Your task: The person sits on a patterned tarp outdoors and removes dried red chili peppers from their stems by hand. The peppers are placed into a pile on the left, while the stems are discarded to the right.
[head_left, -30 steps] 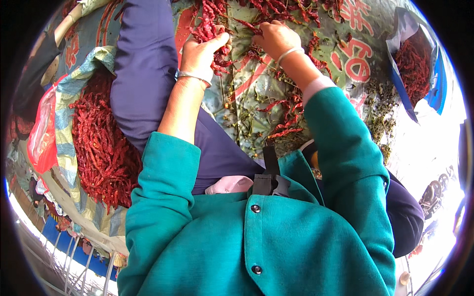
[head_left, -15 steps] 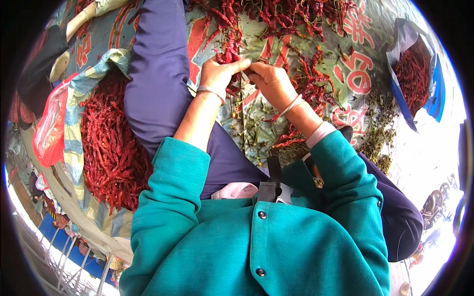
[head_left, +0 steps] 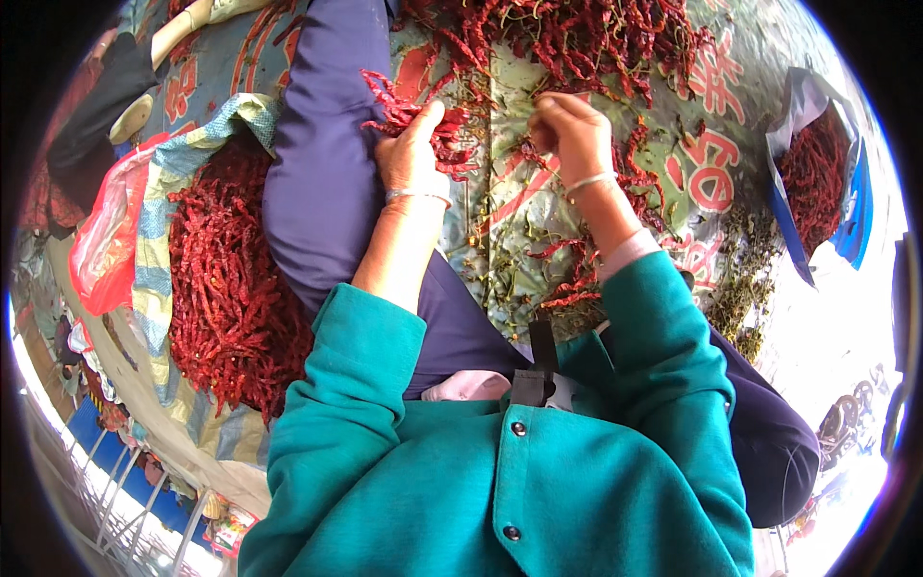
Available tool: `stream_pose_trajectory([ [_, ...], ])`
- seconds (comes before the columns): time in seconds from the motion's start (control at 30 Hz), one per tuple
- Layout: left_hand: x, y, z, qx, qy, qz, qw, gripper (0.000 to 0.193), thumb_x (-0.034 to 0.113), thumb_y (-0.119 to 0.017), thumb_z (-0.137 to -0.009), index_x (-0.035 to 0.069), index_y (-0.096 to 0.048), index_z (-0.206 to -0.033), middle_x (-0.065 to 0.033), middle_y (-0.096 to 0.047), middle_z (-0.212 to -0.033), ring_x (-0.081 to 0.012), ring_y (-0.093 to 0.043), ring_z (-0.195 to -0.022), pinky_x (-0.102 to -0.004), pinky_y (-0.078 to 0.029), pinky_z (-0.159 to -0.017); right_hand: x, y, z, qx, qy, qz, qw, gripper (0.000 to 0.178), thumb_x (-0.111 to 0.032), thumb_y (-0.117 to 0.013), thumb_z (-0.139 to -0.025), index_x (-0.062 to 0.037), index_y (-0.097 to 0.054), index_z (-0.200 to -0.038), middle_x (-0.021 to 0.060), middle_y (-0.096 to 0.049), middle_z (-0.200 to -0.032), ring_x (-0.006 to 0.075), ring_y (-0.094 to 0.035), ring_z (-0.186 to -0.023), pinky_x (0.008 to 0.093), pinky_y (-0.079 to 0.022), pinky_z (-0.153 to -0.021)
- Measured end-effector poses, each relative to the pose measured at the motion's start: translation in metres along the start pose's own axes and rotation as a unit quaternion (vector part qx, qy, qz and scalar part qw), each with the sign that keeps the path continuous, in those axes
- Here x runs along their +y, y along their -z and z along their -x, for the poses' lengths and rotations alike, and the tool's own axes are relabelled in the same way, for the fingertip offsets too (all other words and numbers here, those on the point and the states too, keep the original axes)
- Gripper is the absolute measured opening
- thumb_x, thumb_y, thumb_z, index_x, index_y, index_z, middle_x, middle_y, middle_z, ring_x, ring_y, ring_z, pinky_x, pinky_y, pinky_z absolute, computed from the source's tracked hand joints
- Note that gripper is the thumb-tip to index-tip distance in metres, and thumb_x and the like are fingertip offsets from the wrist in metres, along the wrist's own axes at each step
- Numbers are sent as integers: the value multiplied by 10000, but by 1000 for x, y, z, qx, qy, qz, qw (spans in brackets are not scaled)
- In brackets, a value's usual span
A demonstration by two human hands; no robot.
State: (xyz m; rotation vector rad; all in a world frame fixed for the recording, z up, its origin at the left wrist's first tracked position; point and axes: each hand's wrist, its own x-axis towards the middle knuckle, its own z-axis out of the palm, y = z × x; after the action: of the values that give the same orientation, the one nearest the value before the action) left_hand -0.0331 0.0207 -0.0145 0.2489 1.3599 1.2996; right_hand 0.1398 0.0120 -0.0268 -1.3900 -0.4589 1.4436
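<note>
My left hand (head_left: 409, 162) is closed around a bunch of dried red chilies (head_left: 388, 108) that stick out on both sides of the thumb. It is beside my outstretched left leg, above the printed sheet. To the right, apart from the bunch, my right hand (head_left: 581, 137) has its fingers curled together in a pinch. Whatever may be between those fingertips is hidden. Just beyond the hands lies a heap of dried chilies with stems (head_left: 577, 43). More loose chilies (head_left: 630, 173) are strewn beside my right wrist.
Left of my leg stands a striped woven sack (head_left: 152, 240) filled with chilies (head_left: 226, 298), near a red plastic bag (head_left: 106, 236). A blue-and-white bag of chilies (head_left: 812, 178) is at the right. Stem scraps (head_left: 740, 298) litter the sheet. Another person's arm (head_left: 178, 31) shows at upper left.
My hands were together at the chilies and are now apart. The left has drawn toward my leg with the bunch; the right has shifted right and slightly away.
</note>
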Motion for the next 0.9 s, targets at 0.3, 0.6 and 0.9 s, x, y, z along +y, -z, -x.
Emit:
stream_pose_trajectory([
  [0.3,-5,-6,-8,1,-16,-13,1000,114,69,-693,-756,12,-594,-763,-95,-614,-683,-210,-604,-523,-342,-519,-488,-9,-58,-67,-54,246,671,698,290,-315,-604,-791,-84,-589,-965,171,-592,-958,345,-605,-854,417,-499,-722],
  [0.6,-4,-3,-10,-1,37,-43,998,204,101,-729,-729,45,-548,-651,-37,-514,-565,-161,-513,-450,-297,-420,-401,14,-24,-56,-69,133,658,738,222,-233,-586,-749,-67,-628,-891,174,-636,-894,332,-616,-844,411,-496,-745],
  [0.9,-18,-19,7,-99,22,-114,988,182,79,-767,-666,10,-631,-765,-64,-626,-690,-138,-557,-509,-267,-462,-473,3,-13,18,-89,226,554,796,167,-209,-593,-753,-79,-592,-856,149,-621,-815,330,-605,-773,407,-486,-661],
])
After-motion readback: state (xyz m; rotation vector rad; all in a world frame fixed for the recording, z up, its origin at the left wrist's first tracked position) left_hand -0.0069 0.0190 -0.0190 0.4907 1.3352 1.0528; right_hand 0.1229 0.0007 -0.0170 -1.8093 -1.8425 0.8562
